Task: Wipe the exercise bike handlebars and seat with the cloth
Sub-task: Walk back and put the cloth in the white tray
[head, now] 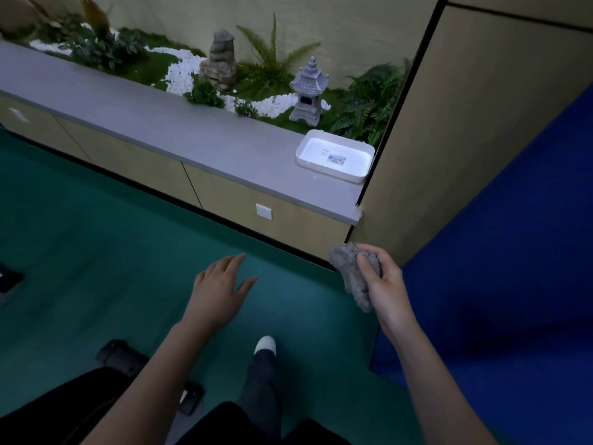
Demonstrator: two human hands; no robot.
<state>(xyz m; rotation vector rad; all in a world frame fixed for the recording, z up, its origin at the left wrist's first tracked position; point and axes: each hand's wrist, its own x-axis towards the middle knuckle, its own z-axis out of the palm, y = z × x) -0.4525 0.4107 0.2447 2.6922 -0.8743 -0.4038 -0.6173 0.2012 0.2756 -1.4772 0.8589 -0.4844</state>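
Note:
My right hand grips a bunched grey cloth, held in the air near the corner where the low cabinet meets the tan wall. My left hand hovers over the green floor with its fingers straight and spread, holding nothing. Dark parts at the lower left, perhaps the exercise bike's base, lie on the floor beside my left forearm. No handlebars or seat are in view.
A grey ledge tops the low cabinet ahead. A white tray sits at its right end. Behind it are ferns, white pebbles and a stone pagoda. A blue mat covers the floor at right. My foot steps forward.

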